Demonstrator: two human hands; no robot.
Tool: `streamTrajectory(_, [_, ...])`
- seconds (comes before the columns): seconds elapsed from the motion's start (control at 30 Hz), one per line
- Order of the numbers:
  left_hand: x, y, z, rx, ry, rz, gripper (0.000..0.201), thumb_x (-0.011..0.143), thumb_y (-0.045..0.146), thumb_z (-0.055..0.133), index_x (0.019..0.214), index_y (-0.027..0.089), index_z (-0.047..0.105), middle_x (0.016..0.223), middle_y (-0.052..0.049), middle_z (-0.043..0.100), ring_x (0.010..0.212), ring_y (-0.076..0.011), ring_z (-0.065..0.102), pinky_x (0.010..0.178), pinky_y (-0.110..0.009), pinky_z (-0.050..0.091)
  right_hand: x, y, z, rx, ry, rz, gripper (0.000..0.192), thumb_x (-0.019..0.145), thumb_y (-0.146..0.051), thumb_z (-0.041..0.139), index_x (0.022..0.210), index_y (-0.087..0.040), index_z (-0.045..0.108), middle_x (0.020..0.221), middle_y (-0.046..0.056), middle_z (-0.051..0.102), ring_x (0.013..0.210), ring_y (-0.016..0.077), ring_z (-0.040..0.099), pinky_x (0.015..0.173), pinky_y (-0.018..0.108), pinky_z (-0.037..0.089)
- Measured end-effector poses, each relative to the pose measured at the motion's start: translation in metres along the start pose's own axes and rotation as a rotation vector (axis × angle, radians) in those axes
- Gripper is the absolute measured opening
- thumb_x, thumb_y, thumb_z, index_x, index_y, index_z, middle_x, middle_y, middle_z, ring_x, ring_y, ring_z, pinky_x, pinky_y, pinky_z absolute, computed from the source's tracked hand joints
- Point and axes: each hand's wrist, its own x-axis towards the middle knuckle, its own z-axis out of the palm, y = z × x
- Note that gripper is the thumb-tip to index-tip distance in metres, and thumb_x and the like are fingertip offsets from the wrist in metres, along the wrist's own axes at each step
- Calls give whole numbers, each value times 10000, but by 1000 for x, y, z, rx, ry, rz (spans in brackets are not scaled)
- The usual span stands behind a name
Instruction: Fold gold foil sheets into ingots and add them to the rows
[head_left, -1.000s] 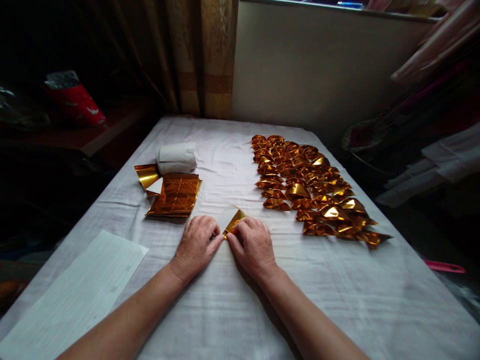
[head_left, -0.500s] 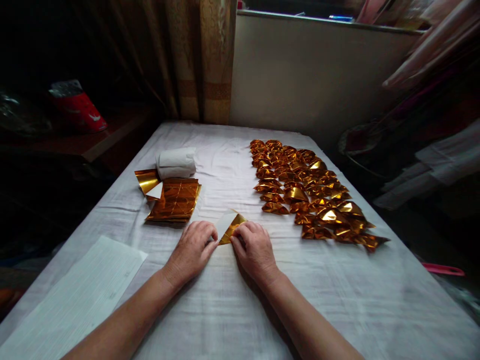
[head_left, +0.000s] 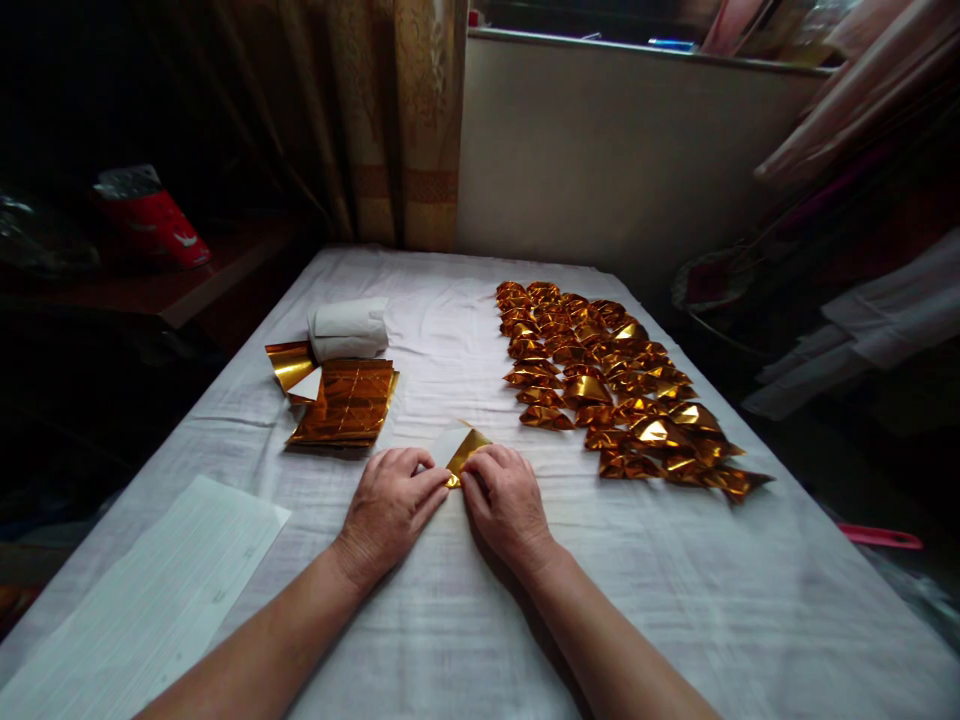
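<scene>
A table [head_left: 675, 600] draped in white cloth filled most of the view and served as the landmark for everything else. Beyond its far edge stood a pale wall panel [head_left: 600, 160], with a patterned curtain [head_left: 420, 120] beyond the far left corner. Off the left side of the table, a red packet [head_left: 154, 225] lay on a dark wooden shelf. On the table's near left corner rested a sheet of white lined paper [head_left: 142, 600]. Along the right half of the table, running from the far end toward the middle, lay a spread of folded gold foil pieces [head_left: 607, 385] in close rows, many touching one another. On the left half, toward the far end, sat a flat stack of gold foil sheets [head_left: 345, 403]; a white roll [head_left: 349, 328] lay just beyond the stack, touching its far edge, and a loose curled gold sheet [head_left: 291, 365] lay just to the stack's left. At the middle of the table, the left hand [head_left: 390, 510] and the right hand [head_left: 506, 500] rested knuckles-up on the cloth, fingertips nearly meeting. Both sets of fingers were curled together and pinched on the near corner of a single gold foil square [head_left: 461, 448], which lay partly folded between the hands, gold face and white backing both showing.
</scene>
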Motion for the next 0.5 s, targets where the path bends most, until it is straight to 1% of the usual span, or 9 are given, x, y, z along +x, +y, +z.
streamTrajectory(0.07, [1,0,-1,31,29,34,106,907,287,635,985,275,707,988,-18,645,932,-209,545,861,-366,390,0,6,-1,16,41,5,108,885,-157,545,894,-221,631,1031,55,670,964,221,564,849,342,400])
streamTrajectory(0.17, [3,0,-2,85,53,123,96,918,281,624,969,253,700,935,-13,665,912,-209,542,872,-373,385,1,15,-3,-13,83,49,201,855,-122,519,985,-220,635,1142,71,667,1056,242,561,901,373,400])
streamTrajectory(0.33, [8,-1,-5,155,43,235,91,935,259,600,953,222,681,855,7,696,871,-206,560,937,-407,370,2,20,-5,-35,69,72,316,792,-81,498,1040,-220,636,1155,68,678,1080,253,566,911,392,404])
streamTrajectory(0.5, [8,-6,-6,204,73,286,135,964,193,535,978,211,668,867,8,716,871,-191,596,973,-408,359,3,21,-7,14,69,79,334,763,-75,504,1025,-221,650,1108,61,684,1046,251,570,911,399,415])
